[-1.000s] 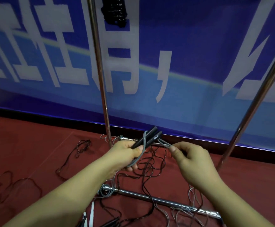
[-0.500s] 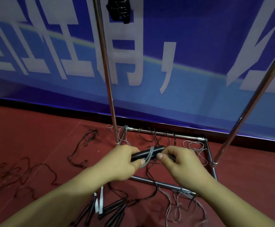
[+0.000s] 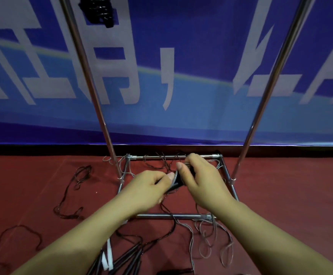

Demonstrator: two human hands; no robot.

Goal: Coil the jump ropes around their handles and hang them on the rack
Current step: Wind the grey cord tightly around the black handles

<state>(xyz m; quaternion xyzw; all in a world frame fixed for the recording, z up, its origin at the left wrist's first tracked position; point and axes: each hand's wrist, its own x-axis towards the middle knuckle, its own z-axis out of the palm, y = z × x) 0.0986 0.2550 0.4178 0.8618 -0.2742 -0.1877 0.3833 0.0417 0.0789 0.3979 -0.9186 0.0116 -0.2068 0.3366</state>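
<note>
We see our left hand (image 3: pixel 149 187) curled around the lower end of a pair of black jump-rope handles (image 3: pixel 178 180), while our right hand (image 3: pixel 201 179) grips their upper end, thumb pressed on top. The handles are held above the square base of the shiny steel rack (image 3: pixel 167 216), where loose dark and grey cords (image 3: pixel 211 245) sprawl over the red floor (image 3: pixel 33 185). A coiled black rope (image 3: pixel 100 10) hangs high against the blue banner (image 3: pixel 201 56).

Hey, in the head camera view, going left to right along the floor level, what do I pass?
Loose dark rope on the carpet → left rack pole → left hand → black handles held between both hands → right hand → right rack pole.
</note>
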